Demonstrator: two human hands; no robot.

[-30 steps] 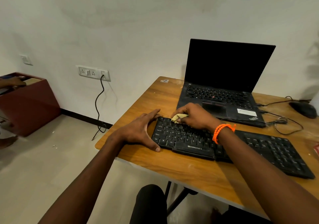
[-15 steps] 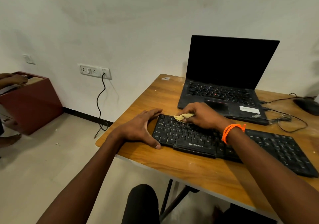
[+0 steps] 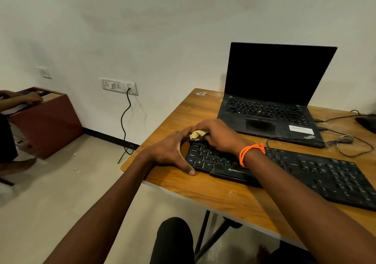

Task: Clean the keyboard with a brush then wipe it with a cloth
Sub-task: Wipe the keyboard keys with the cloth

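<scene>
Head view: right hand (image 3: 218,135) fingers around cloth (image 3: 197,135).

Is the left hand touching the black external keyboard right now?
Touching. The head view shows the left hand bracing the black external keyboard's left end, thumb tip against its front corner, no gap visible.

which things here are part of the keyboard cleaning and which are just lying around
In use: black Zebronics keyboard; crumpled yellowish cloth; right hand gripping it; left hand steadying the keyboard's end.

Lying about: open black laptop; black mouse; wooden table.
</scene>
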